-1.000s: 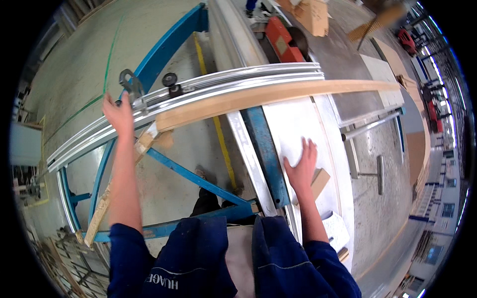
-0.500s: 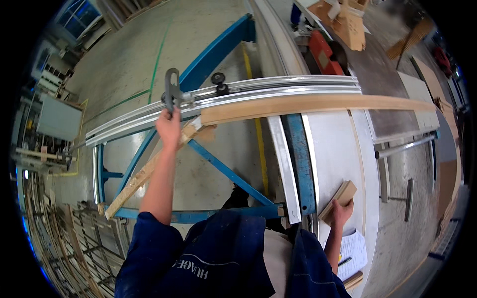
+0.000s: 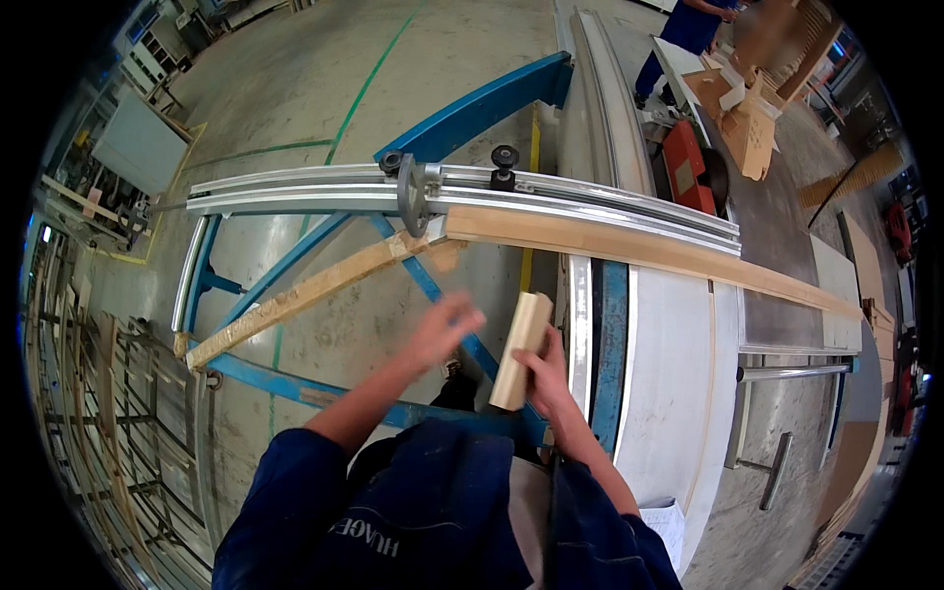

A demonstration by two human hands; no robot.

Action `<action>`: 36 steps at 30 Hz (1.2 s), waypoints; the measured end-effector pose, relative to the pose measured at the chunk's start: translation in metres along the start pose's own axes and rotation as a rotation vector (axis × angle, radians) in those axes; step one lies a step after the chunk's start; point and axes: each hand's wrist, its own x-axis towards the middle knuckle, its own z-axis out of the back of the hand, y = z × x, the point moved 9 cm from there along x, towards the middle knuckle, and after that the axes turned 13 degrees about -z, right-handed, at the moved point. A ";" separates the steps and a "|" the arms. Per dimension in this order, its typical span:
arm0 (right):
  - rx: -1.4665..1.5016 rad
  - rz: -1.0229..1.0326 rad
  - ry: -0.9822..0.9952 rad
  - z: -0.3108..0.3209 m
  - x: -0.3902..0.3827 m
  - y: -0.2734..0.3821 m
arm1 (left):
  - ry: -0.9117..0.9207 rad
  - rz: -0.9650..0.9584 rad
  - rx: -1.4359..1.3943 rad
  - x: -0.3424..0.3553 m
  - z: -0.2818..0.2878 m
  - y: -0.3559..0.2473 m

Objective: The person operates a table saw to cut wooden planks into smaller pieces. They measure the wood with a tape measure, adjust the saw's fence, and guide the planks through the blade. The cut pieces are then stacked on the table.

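My right hand (image 3: pixel 548 372) grips a short pale wooden block (image 3: pixel 523 346) near its middle, over the blue frame just in front of me. My left hand (image 3: pixel 442 329) hangs left of the block, apart from it, blurred but with its fingers loosely apart and nothing seen in them. Beyond both hands a long wooden board (image 3: pixel 629 241) lies along the aluminium fence (image 3: pixel 610 205). At its left end stands a grey oval lever (image 3: pixel 411 195) on the fence. A rough timber strip (image 3: pixel 295 302) slants across the blue frame (image 3: pixel 285 379).
On the right is a white machine table (image 3: pixel 669 354) with a paper sheet (image 3: pixel 665 531) at its near end. A red guard (image 3: pixel 685 167) stands beyond the fence. Farther back, a person in blue (image 3: pixel 683 34) stands beside a bench with wooden pieces (image 3: pixel 742 123). Racks of strips (image 3: pixel 108 433) fill the left.
My left hand has let go of the grey lever and come back toward me. My right hand has carried the block from over the white table leftward. The lever now sits lower.
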 end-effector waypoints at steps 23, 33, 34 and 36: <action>0.035 -0.313 0.254 -0.139 0.126 -0.034 | -0.187 0.092 0.029 -0.003 0.064 0.044; 0.062 -0.371 0.240 -0.154 0.158 -0.027 | -0.283 0.058 -0.198 0.011 0.084 0.062; 0.144 -0.346 0.146 -0.139 0.171 -0.022 | -0.277 0.077 -0.204 0.011 0.084 0.065; 0.303 -0.294 -0.041 -0.098 0.206 -0.011 | -0.267 0.114 -0.215 0.011 0.085 0.067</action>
